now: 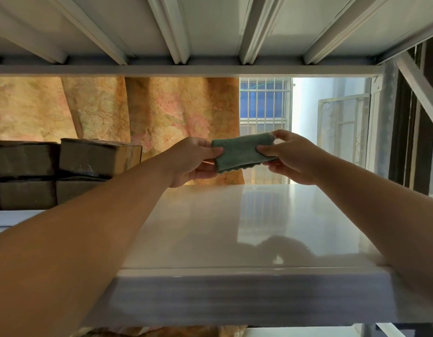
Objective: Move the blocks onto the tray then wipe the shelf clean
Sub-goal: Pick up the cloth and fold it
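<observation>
Two hands, a left hand (193,161) and a right hand (288,156); one green cloth (242,153); two white shelves, a lower shelf (235,227) and an upper shelf (210,32); four cardboard boxes (99,155), two above two; one flowered curtain (174,110); one barred window (265,103).

No text, label, brand or number could be read anywhere; the faces of the cardboard boxes (65,166) were seen too dark for any print to be made out.
</observation>
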{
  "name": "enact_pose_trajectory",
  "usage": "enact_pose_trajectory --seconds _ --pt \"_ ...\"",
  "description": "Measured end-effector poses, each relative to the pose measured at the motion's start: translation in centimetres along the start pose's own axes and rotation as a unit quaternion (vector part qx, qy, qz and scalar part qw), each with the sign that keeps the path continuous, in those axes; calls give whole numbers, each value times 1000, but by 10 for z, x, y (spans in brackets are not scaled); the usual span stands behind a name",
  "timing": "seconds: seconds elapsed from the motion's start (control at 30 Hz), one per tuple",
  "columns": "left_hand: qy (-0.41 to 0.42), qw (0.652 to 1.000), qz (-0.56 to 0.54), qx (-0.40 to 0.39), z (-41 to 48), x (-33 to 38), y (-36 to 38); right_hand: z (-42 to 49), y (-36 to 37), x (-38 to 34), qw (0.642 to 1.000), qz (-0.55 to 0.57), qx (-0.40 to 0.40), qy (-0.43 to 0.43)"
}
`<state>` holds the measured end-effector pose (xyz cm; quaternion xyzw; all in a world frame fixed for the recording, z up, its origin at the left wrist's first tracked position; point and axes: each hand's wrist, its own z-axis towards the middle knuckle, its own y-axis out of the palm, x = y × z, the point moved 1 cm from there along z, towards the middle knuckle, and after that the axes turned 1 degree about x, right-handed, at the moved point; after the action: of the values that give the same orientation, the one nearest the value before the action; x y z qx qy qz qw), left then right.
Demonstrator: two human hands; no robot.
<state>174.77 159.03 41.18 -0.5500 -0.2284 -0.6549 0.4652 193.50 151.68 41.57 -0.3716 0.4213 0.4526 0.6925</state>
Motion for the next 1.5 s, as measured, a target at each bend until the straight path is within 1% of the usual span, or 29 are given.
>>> enact_pose_trajectory --seconds 0.07,0.17,0.23,0.27,0.33,0.4,0.5,0.6,0.7,0.87,0.93,1.03,1.07,1.17,1.27,1.4,1.5 --pt "0 999 -9 31 0 -1 -1 -1 1 0 1000 8 -5 13" --pt "8 997 -23 72 0 1 -1 -6 3 0 997 7 -50 57" --pt "17 996 -25 82 -1 2 -1 -7 4 0 995 13 -68 69" --pt "19 997 -32 74 -1 2 -1 -7 3 0 995 30 -67 67" --pt "13 998 -60 30 -3 3 0 -6 2 -1 994 70 -52 59" --pt "-4 996 -87 -8 -5 4 3 -5 1 -2 994 87 -42 51" --pt "-23 996 -82 0 -6 4 4 -5 1 -2 993 87 -60 58" --pt "-29 996 -86 28 -7 6 2 -6 3 -2 993 44 -86 72" --pt "-1 992 -111 52 -8 10 2 -5 3 -4 991 42 -107 70" --pt "54 991 -96 71 -9 16 1 -7 1 -8 980 83 -178 27" --pt "95 989 -88 66 -9 19 0 -6 -1 -8 971 113 -211 12" --pt "179 978 -91 57 -11 27 -4 -4 -4 -11 950 167 -262 -19" --pt "193 975 -94 53 -11 29 -5 -3 -5 -12 945 175 -277 -26" --pt "198 974 -101 33 -13 30 -7 -1 -7 -13 935 176 -305 -36" --pt "192 978 -83 16 -13 28 -6 -1 -9 -12 940 162 -300 -30" --pt "171 983 -68 13 -12 26 -6 -2 -10 -11 940 160 -301 -13" --pt "158 986 -57 18 -11 22 -7 -3 -9 -11 942 134 -309 -13"
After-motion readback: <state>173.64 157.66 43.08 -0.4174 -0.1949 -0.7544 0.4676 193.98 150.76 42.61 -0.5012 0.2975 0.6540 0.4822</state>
